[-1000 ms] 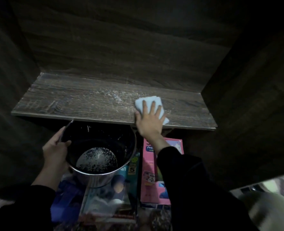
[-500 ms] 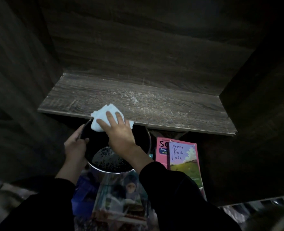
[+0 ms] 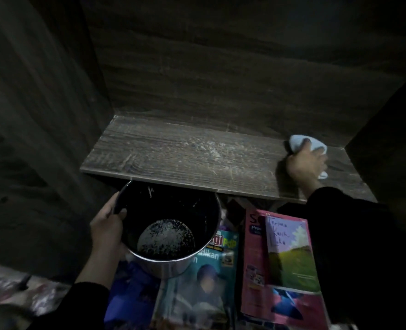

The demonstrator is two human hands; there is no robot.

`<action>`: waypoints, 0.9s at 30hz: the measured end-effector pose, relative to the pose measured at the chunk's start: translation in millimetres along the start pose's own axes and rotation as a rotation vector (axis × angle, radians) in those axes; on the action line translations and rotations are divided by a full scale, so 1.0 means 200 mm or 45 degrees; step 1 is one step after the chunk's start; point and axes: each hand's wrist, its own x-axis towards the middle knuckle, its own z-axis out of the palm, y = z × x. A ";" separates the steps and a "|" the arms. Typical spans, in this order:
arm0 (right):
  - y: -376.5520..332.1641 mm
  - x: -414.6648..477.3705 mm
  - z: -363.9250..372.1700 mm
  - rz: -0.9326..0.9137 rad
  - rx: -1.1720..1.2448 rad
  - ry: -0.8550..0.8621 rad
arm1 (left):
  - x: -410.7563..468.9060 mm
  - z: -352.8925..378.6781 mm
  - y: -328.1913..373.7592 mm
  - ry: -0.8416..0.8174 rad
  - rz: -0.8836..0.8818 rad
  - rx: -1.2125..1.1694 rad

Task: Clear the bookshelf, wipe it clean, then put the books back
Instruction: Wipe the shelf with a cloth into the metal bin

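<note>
Right hand (image 3: 304,163) clutching cloth (image 3: 299,142) on shelf (image 3: 173,158), half hidden; left hand (image 3: 109,232) gripping pot (image 3: 168,234) rim

dark wood shelf (image 3: 173,160) bare, dusty white streaks mid-board, pale cloth (image 3: 302,144) at right end, books (image 3: 280,263) lying flat below

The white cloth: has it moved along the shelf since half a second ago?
Yes. The white cloth, under the right hand, was at the front edge of the shelf above the pot; now it is near the shelf's right rear corner.
</note>
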 end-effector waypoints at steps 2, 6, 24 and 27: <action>-0.07 0.01 0.06 0.037 -0.006 0.003 | 0.01 -0.02 0.02 0.012 -0.006 -0.008; -0.40 -0.08 0.24 -0.065 -0.063 -0.174 | 0.02 -0.04 0.03 0.068 0.004 -0.063; -1.07 -0.70 0.40 -1.076 0.069 -0.466 | 0.10 -0.16 0.05 0.216 0.000 -0.166; -1.03 -0.76 0.39 -1.308 0.084 -0.488 | 0.10 -0.16 0.05 0.226 -0.010 -0.187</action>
